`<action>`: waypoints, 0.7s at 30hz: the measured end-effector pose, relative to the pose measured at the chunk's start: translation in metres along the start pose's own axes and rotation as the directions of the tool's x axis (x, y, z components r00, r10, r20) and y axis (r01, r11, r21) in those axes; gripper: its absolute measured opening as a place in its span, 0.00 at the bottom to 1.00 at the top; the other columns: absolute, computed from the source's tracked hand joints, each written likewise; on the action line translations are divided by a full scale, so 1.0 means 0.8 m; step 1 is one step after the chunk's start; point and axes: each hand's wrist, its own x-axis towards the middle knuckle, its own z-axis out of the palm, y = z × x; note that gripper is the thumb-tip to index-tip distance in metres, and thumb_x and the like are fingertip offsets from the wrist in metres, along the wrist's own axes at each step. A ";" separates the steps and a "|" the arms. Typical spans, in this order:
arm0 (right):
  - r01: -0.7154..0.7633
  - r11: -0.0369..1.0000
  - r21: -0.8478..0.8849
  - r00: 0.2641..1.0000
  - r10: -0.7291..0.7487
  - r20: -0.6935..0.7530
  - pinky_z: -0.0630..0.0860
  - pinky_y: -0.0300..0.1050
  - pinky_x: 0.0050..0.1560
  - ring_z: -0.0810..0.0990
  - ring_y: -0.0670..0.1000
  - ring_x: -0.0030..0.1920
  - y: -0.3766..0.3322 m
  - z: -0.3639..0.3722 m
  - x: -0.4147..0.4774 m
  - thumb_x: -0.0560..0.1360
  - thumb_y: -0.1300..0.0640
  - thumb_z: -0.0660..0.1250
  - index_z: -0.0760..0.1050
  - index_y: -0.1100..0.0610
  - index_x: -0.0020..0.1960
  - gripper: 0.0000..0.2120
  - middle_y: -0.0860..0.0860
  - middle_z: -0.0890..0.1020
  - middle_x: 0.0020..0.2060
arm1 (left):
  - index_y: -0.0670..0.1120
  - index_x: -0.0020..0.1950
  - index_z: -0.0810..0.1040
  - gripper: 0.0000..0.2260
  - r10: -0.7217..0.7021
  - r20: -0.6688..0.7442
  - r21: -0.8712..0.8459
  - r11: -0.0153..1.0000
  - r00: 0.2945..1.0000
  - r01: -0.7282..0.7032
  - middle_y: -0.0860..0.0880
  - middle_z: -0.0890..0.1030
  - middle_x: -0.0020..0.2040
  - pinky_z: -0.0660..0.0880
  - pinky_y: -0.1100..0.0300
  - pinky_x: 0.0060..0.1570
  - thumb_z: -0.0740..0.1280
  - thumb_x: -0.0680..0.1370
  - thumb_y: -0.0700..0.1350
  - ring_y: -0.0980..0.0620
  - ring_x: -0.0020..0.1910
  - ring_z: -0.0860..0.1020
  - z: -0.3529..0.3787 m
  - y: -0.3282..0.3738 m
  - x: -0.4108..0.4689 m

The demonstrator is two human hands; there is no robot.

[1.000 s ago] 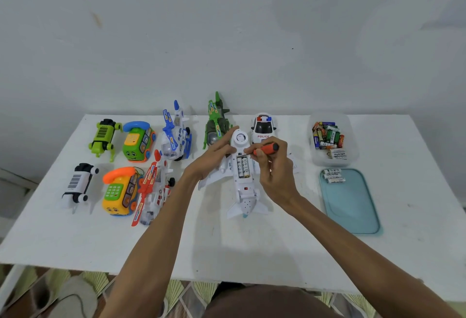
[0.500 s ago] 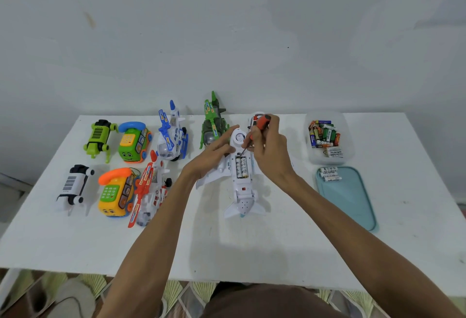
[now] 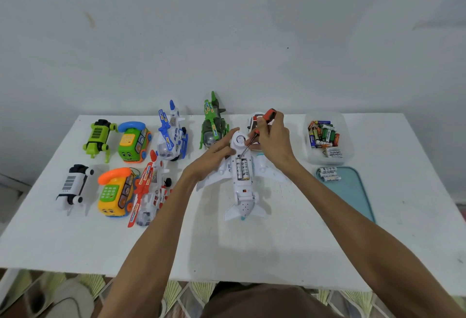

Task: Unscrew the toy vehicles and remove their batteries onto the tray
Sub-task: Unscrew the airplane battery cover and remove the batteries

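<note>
A white toy airplane (image 3: 242, 186) lies belly-up in the middle of the white table, its battery bay open with batteries (image 3: 242, 169) inside. My left hand (image 3: 214, 152) holds the plane's front left side. An orange-handled screwdriver (image 3: 262, 126) is gripped by my right hand (image 3: 273, 141), its tip at the top of the battery bay. The teal tray (image 3: 350, 191) lies to the right with three batteries (image 3: 329, 174) at its far end.
A clear tub of mixed batteries (image 3: 326, 138) stands behind the tray. Several other toys line the left and back: helicopters (image 3: 171, 136), phone cars (image 3: 114, 193), robot dogs (image 3: 98, 137). A police car (image 3: 253, 122) is half hidden behind my right hand.
My right hand turned the screwdriver from lying sideways to tip-down and brought its tip to the battery bay. My left hand stayed on the plane.
</note>
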 end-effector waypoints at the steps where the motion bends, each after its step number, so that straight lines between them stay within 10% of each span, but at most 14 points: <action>1: -0.009 1.000 0.016 1.000 0.009 -0.008 0.80 0.40 0.33 0.86 0.54 0.35 0.000 -0.001 -0.002 0.85 0.56 0.57 0.64 0.61 0.60 0.09 0.62 0.84 0.43 | 0.55 0.83 0.59 0.29 -0.001 0.001 -0.001 1.000 1.000 0.001 0.56 0.61 0.81 0.62 0.60 0.75 0.58 0.84 0.36 0.56 0.79 0.61 0.000 -0.001 0.000; 8: 0.012 0.996 0.085 0.990 0.000 -0.143 0.84 0.50 0.36 0.83 0.53 0.33 0.004 -0.011 -0.016 0.84 0.53 0.59 0.66 0.60 0.58 0.11 0.58 0.83 0.37 | 0.56 0.82 0.60 0.29 -0.017 -0.020 -0.018 1.000 1.000 0.017 0.58 0.63 0.80 0.63 0.61 0.74 0.58 0.83 0.36 0.58 0.77 0.62 -0.005 -0.008 -0.001; 15: 0.024 0.808 -0.589 0.992 0.054 0.113 0.69 0.43 0.36 0.76 0.48 0.34 0.021 -0.031 -0.025 0.79 0.44 0.66 0.73 0.56 0.47 0.14 0.48 0.77 0.32 | 0.56 0.82 0.57 0.28 -0.022 -0.064 -0.051 0.999 0.998 0.018 0.61 0.63 0.77 0.63 0.58 0.74 0.58 0.84 0.37 0.57 0.75 0.64 0.003 -0.008 0.006; 21: 0.011 0.641 -0.768 0.982 0.139 0.130 0.70 0.44 0.40 0.76 0.52 0.41 0.031 -0.026 -0.054 0.71 0.42 0.75 0.75 0.55 0.42 0.17 0.49 0.75 0.36 | 0.55 0.83 0.56 0.27 -0.051 -0.103 -0.085 0.995 0.993 0.043 0.55 0.60 0.80 0.63 0.62 0.69 0.58 0.85 0.39 0.57 0.74 0.62 0.022 -0.005 0.017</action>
